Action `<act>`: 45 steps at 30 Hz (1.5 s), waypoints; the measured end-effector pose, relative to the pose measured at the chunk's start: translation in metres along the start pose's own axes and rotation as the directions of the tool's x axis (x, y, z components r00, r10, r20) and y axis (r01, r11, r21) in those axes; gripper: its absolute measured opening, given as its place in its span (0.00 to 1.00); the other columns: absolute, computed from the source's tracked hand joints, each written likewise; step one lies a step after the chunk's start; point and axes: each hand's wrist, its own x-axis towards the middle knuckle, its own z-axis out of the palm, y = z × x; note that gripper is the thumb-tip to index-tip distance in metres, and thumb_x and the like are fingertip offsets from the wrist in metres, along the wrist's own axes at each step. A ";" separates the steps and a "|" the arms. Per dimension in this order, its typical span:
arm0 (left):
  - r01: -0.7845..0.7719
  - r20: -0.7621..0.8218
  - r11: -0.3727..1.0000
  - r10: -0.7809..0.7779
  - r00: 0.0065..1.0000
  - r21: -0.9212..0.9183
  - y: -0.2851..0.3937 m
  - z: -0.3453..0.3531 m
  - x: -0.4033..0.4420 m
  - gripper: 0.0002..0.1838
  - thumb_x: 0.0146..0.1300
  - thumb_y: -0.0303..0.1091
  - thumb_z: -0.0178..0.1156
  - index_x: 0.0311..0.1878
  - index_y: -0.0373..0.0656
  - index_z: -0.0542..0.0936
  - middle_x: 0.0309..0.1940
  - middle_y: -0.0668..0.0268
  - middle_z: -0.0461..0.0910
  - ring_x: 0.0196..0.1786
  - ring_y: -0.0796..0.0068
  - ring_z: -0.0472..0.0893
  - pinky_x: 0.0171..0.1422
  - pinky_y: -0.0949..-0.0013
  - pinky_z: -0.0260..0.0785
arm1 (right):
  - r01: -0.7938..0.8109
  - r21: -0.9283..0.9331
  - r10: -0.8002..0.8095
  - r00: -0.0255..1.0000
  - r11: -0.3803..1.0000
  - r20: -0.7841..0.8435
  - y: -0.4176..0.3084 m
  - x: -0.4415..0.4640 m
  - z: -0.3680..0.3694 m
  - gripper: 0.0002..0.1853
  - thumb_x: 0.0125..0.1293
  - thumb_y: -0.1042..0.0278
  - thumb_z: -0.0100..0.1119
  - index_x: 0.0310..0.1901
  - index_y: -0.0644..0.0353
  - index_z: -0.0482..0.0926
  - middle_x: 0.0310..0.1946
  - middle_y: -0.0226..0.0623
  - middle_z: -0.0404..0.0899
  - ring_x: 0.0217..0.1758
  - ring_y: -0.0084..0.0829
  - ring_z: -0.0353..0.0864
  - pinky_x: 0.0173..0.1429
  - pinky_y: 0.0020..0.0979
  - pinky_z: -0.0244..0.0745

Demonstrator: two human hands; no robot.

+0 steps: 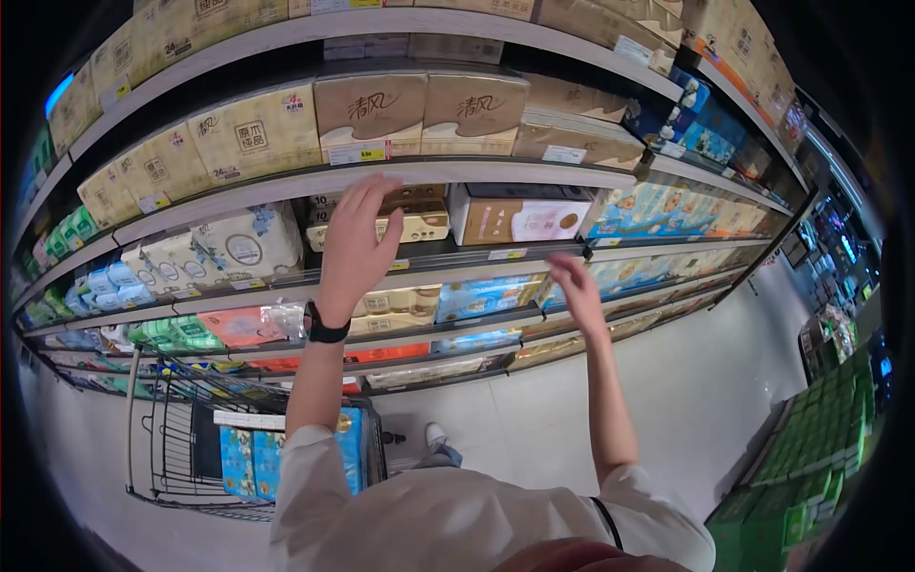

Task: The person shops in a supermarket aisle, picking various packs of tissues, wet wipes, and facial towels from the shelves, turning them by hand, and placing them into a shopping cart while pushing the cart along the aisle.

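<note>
My left hand (360, 243), a dark watch on its wrist, is raised before the middle shelf with its fingers stretched out and thumb apart. It holds nothing and partly covers gold tissue packs (419, 221) marked 10. Right of these packs lies a brown-and-white pack with a pink panel (524, 217). Below and to the right of that pack is my right hand (576, 286), its fingers loosely bent and apart with nothing seen between them. Whether its fingertips touch the shelf edge (496, 255) I cannot tell.
A wire shopping cart (181, 448) stands at the lower left, holding blue floral packs (276, 462). More tissue packs (255, 138) fill the shelves above and below. Stacked green boxes (801, 477) stand at the lower right, beyond the pale floor (534, 410).
</note>
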 end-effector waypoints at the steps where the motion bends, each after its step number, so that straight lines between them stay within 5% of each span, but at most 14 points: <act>1: -0.043 -0.018 0.999 0.043 0.999 0.013 0.000 0.004 0.029 0.19 0.66 0.28 0.60 0.60 0.40 0.78 0.60 0.52 0.79 0.68 0.48 0.74 0.71 0.55 0.66 | 0.122 0.041 -0.121 0.992 0.992 -0.034 -0.038 0.049 0.007 0.18 0.73 0.67 0.61 0.61 0.62 0.78 0.56 0.36 0.82 0.59 0.26 0.80 0.67 0.30 0.72; 5: -0.225 -0.057 0.960 0.237 0.970 0.165 -0.023 0.045 0.128 0.24 0.64 0.34 0.62 0.63 0.39 0.75 0.63 0.50 0.77 0.69 0.48 0.72 0.75 0.53 0.63 | 0.446 -0.246 -0.494 0.848 0.861 -0.192 -0.129 0.176 0.030 0.29 0.66 0.57 0.66 0.62 0.67 0.75 0.60 0.50 0.80 0.67 0.43 0.78 0.73 0.38 0.67; 8: -0.236 -0.007 0.869 0.266 0.964 0.434 -0.041 0.076 0.167 0.28 0.62 0.40 0.65 0.63 0.37 0.74 0.62 0.50 0.76 0.71 0.50 0.71 0.77 0.48 0.59 | 0.344 -0.325 -0.431 0.867 0.881 -0.251 -0.135 0.222 0.045 0.35 0.62 0.48 0.69 0.62 0.69 0.74 0.60 0.56 0.79 0.68 0.49 0.76 0.77 0.47 0.59; 11: -0.215 0.179 0.822 0.140 0.974 0.528 -0.044 0.085 0.172 0.33 0.59 0.45 0.69 0.64 0.36 0.73 0.61 0.51 0.75 0.72 0.53 0.68 0.79 0.40 0.52 | 0.328 -0.453 -0.382 0.924 0.829 -0.030 -0.126 0.246 0.052 0.46 0.59 0.37 0.69 0.68 0.68 0.69 0.60 0.53 0.80 0.68 0.49 0.76 0.84 0.53 0.36; 14: -0.281 0.119 0.775 0.260 0.958 0.566 -0.046 0.092 0.160 0.35 0.58 0.47 0.71 0.64 0.36 0.72 0.62 0.51 0.72 0.73 0.51 0.66 0.78 0.35 0.48 | 0.402 -0.670 -0.618 0.778 0.624 -0.110 -0.092 0.253 0.067 0.58 0.55 0.33 0.71 0.70 0.80 0.60 0.55 0.57 0.82 0.66 0.53 0.78 0.84 0.57 0.24; 24: -0.307 0.087 0.749 0.319 0.944 0.587 -0.013 0.095 0.139 0.32 0.56 0.44 0.73 0.57 0.39 0.70 0.64 0.45 0.67 0.75 0.42 0.60 0.77 0.35 0.46 | 0.548 -0.082 -0.551 0.802 0.832 -0.233 -0.095 0.222 0.054 0.47 0.52 0.49 0.78 0.67 0.68 0.66 0.58 0.55 0.81 0.64 0.56 0.78 0.83 0.62 0.30; 27: -0.272 0.127 0.810 0.241 0.962 0.519 0.008 0.099 0.144 0.35 0.52 0.42 0.76 0.57 0.40 0.69 0.63 0.44 0.66 0.74 0.39 0.60 0.76 0.37 0.49 | 0.455 -0.075 -0.454 0.890 0.887 0.031 -0.112 0.222 0.035 0.43 0.52 0.57 0.78 0.67 0.68 0.69 0.56 0.50 0.83 0.60 0.46 0.82 0.84 0.55 0.35; 28: -0.224 0.092 0.843 0.205 0.974 0.489 0.014 0.104 0.143 0.35 0.51 0.40 0.76 0.57 0.40 0.68 0.62 0.43 0.65 0.73 0.37 0.61 0.76 0.38 0.49 | 0.423 0.025 -0.423 0.906 0.906 0.023 -0.112 0.221 0.035 0.43 0.52 0.65 0.78 0.69 0.68 0.69 0.55 0.50 0.85 0.60 0.40 0.83 0.80 0.45 0.54; 32: -0.143 -0.066 0.910 0.183 0.981 0.390 0.028 0.117 0.118 0.36 0.49 0.32 0.73 0.59 0.40 0.64 0.62 0.45 0.65 0.70 0.40 0.64 0.77 0.44 0.51 | 0.416 0.255 -0.427 0.904 0.873 -0.013 -0.108 0.194 0.036 0.41 0.54 0.75 0.74 0.71 0.67 0.67 0.58 0.48 0.83 0.66 0.34 0.80 0.68 0.31 0.72; 36: 0.013 -0.367 0.953 -0.129 0.921 -0.301 0.027 0.122 0.097 0.38 0.55 0.30 0.66 0.66 0.37 0.57 0.59 0.55 0.68 0.69 0.58 0.67 0.75 0.59 0.60 | 0.413 0.436 -0.460 0.888 0.799 0.003 -0.082 0.180 0.051 0.46 0.56 0.87 0.67 0.76 0.68 0.57 0.74 0.46 0.66 0.78 0.33 0.63 0.77 0.29 0.59; 37: 0.021 -0.366 0.957 -0.131 0.922 -0.290 0.021 0.118 0.099 0.38 0.55 0.30 0.66 0.66 0.37 0.57 0.59 0.55 0.68 0.69 0.58 0.67 0.75 0.59 0.60 | 0.406 0.448 -0.458 0.889 0.796 0.008 -0.083 0.175 0.053 0.46 0.56 0.87 0.67 0.76 0.68 0.57 0.74 0.46 0.66 0.78 0.33 0.63 0.77 0.29 0.59; 38: 0.141 -0.338 0.782 -0.415 0.845 -0.608 0.011 0.114 0.101 0.35 0.57 0.29 0.63 0.66 0.33 0.60 0.59 0.56 0.69 0.65 0.62 0.70 0.71 0.63 0.62 | 0.378 0.553 -0.453 0.891 0.742 -0.001 -0.081 0.170 0.057 0.46 0.56 0.88 0.66 0.76 0.68 0.56 0.74 0.45 0.66 0.78 0.32 0.63 0.77 0.29 0.59; 40: 0.221 -0.030 0.339 -0.601 0.798 -0.914 0.016 0.096 0.104 0.29 0.61 0.24 0.51 0.67 0.25 0.69 0.60 0.57 0.75 0.55 0.72 0.74 0.58 0.72 0.65 | 0.336 0.637 -0.442 0.897 0.693 0.008 -0.081 0.159 0.058 0.46 0.57 0.90 0.62 0.78 0.66 0.54 0.74 0.44 0.65 0.77 0.32 0.64 0.77 0.29 0.59; 45: 0.227 -0.022 0.464 -0.473 0.881 -0.856 0.102 0.066 0.081 0.32 0.60 0.21 0.47 0.71 0.25 0.68 0.69 0.52 0.73 0.67 0.68 0.75 0.71 0.71 0.64 | 0.292 0.661 -0.412 0.911 0.691 0.029 -0.108 0.100 0.010 0.47 0.60 0.89 0.62 0.80 0.63 0.51 0.74 0.41 0.66 0.75 0.30 0.67 0.76 0.28 0.61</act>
